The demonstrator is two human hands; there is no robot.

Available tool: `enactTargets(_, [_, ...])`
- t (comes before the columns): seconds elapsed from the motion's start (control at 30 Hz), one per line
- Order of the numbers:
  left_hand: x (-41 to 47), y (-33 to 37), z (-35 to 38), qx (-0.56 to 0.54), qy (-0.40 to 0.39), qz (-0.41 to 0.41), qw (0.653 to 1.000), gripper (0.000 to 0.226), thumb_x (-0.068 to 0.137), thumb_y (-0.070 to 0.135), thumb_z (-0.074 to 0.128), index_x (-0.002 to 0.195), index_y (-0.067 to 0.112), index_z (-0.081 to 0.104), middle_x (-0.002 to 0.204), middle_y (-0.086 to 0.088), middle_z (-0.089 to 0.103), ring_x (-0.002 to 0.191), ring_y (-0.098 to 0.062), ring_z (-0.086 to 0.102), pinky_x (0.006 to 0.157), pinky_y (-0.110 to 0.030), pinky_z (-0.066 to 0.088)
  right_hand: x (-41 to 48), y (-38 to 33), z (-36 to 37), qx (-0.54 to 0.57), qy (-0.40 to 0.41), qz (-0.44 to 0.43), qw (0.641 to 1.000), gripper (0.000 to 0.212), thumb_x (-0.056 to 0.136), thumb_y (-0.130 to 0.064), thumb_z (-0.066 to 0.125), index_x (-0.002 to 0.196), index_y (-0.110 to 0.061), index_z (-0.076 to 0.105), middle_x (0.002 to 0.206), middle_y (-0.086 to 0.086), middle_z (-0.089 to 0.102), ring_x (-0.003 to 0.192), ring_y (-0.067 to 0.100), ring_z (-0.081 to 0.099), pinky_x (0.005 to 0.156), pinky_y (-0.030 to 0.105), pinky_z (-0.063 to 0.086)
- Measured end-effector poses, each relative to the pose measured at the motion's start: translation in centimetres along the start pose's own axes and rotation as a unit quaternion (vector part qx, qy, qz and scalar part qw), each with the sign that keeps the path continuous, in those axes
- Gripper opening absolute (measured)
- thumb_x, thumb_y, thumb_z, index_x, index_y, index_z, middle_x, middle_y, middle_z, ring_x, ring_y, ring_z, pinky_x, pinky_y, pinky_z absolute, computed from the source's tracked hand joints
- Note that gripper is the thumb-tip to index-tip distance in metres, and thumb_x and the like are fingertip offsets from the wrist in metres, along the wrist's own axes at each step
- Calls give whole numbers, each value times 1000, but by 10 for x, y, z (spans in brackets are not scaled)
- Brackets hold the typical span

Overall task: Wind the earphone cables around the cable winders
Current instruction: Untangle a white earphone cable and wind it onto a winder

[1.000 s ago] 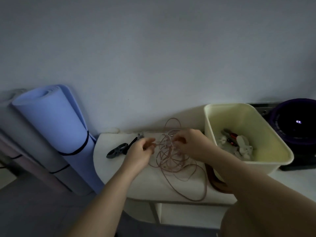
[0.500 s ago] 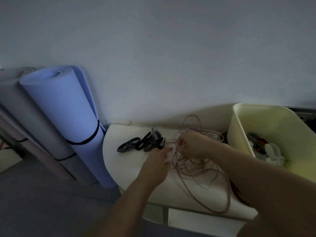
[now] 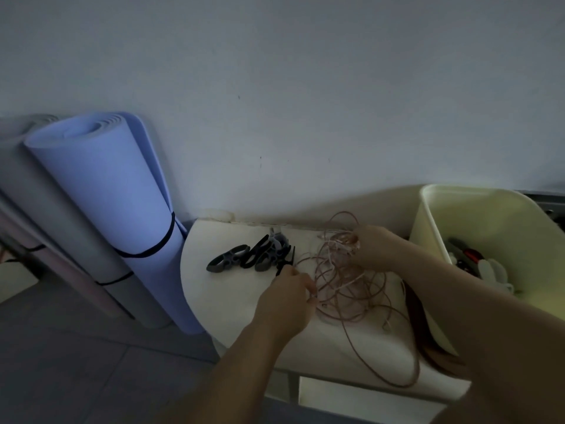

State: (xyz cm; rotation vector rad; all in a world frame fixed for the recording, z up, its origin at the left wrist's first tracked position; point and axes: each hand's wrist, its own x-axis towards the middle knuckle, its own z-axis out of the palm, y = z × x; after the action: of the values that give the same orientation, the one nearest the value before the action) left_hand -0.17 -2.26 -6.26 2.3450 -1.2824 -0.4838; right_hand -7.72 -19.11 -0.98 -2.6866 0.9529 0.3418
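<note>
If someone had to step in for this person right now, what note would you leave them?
Left hand pinches a strand of the earphone cables; right hand grips a bunch of their loops.
The cables lie tangled on the white table; the dark cable winders lie beside them, to the left, bare as far as the dim view shows.
Done: nothing wound.
Left: untangle, then wind each cable onto a winder.
</note>
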Motion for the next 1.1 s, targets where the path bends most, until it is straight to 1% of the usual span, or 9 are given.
enactTargets(0.1, [-1, -1, -5, -5, 5, -9, 1000, 16, 96, 31, 54, 107, 22, 61, 120, 3, 48, 108, -14, 51, 85, -22, 41, 2, -2, 5, -61, -42, 7, 997, 33, 88, -33, 60, 103, -5, 67, 81, 6, 63, 88, 23, 60, 78, 29, 49])
enactTargets(0.2, [-2, -1, -15, -19, 8, -17, 1000, 14, 95, 33, 55, 105, 23, 61, 103, 10, 51, 96, -10, 51, 80, -24, 41, 6, -3, 6, -66, -28, 14, 997, 27, 93, -25, 49, 100, -5, 66, 102, 10, 66, 95, 26, 60, 78, 29, 47])
enactTargets(0.37, [-2, -5, -30, -76, 56, -26, 995, 4, 94, 28, 56, 96, 28, 59, 82, 17, 53, 81, -5, 54, 76, -26, 48, 9, 1, -6, 118, 157, 37, 980, 17, 90, -30, 53, 76, -22, 57, 83, 2, 62, 81, 24, 59, 70, 31, 49])
enactTargets(0.47, [-2, -6, -37, -130, 108, -32, 985, 3, 94, 29, 57, 94, 27, 59, 84, 17, 58, 79, 1, 56, 66, -16, 45, -4, -3, -26, 261, 278, 22, 924, 11, 92, -24, 54, 86, -17, 60, 77, -2, 60, 71, 17, 56, 61, 27, 43])
enactTargets(0.63, [-2, -3, -50, -286, 185, -42, 939, 10, 94, 20, 58, 99, 25, 66, 93, 16, 66, 87, 5, 60, 67, -2, 43, -22, -3, -43, 567, 330, 37, 754, 14, 97, -20, 48, 100, -11, 58, 63, -2, 61, 57, 13, 67, 60, 29, 55])
enactTargets(0.73, [-8, 2, -53, -274, 124, -29, 953, 26, 94, 10, 54, 86, 31, 67, 92, 13, 68, 86, -4, 63, 68, -6, 44, -26, -3, -43, 599, 334, 35, 727, 13, 96, -21, 46, 93, -14, 57, 72, -1, 60, 78, 18, 68, 81, 42, 57])
enactTargets(0.87, [-13, 5, -47, -217, -49, -16, 975, 35, 94, 11, 51, 79, 39, 65, 92, 6, 66, 83, -12, 63, 76, -26, 49, -34, -11, -50, 710, 276, 7, 648, 20, 94, -11, 36, 86, -10, 54, 83, 7, 61, 88, 29, 67, 84, 44, 55])
enactTargets(0.97, [-10, 5, -46, -234, -58, -21, 970, 37, 93, 8, 48, 79, 37, 67, 80, 10, 58, 68, -12, 51, 64, -23, 42, -43, -14, -55, 687, 269, -26, 675, 20, 92, -10, 33, 83, -10, 52, 75, 5, 66, 53, 17, 55, 80, 43, 54])
enactTargets(1.1, [9, 5, -47, -222, 56, -79, 970, 32, 93, 1, 42, 87, 25, 61, 93, 14, 58, 83, -2, 53, 70, -19, 41, -50, -17, -59, 639, 271, -40, 719, 22, 92, -11, 34, 75, -13, 48, 76, 2, 65, 43, 12, 32, 72, 37, 53])
